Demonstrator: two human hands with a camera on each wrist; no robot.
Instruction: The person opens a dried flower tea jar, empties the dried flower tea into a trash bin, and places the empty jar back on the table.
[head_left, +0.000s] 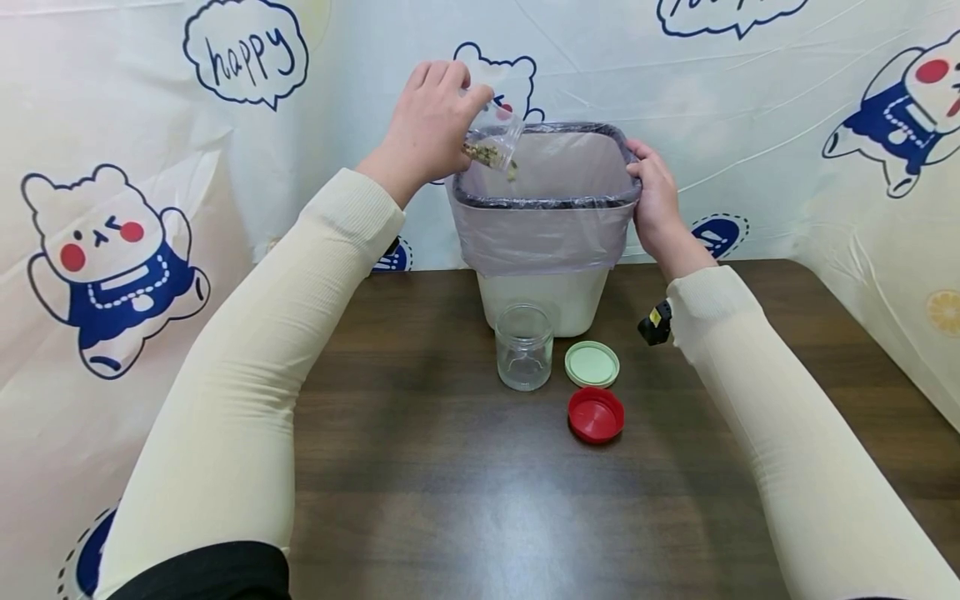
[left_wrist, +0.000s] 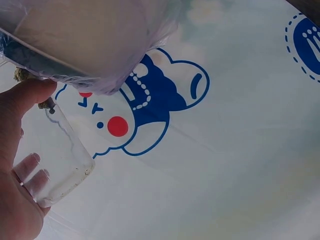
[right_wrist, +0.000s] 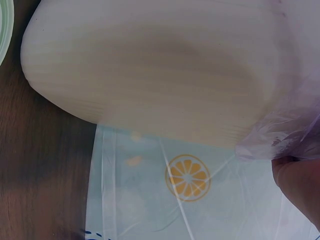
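My left hand point(head_left: 433, 125) holds a small clear jar point(left_wrist: 70, 155), tilted mouth-down over the near left rim of a trash bin point(head_left: 543, 300). Small greenish-brown dried bits point(head_left: 486, 154) lie near the jar's mouth, and a few are at its lip above the bin. A thin translucent bag point(head_left: 540, 237) lines the bin and folds over its rim. At the rim's right side, my right hand point(head_left: 656, 196) grips the bin through the bag, thumb outside; its other fingers are partly hidden. The right wrist view shows the bin's pale wall point(right_wrist: 150, 75) close up.
In front of the bin stands an uncapped glass jar point(head_left: 524, 350). Beside it lie a pale green lid point(head_left: 592, 364) and a red lid point(head_left: 596, 415) on the dark wooden table point(head_left: 480, 508). Printed cloth point(head_left: 360, 92) hangs behind and at the sides.
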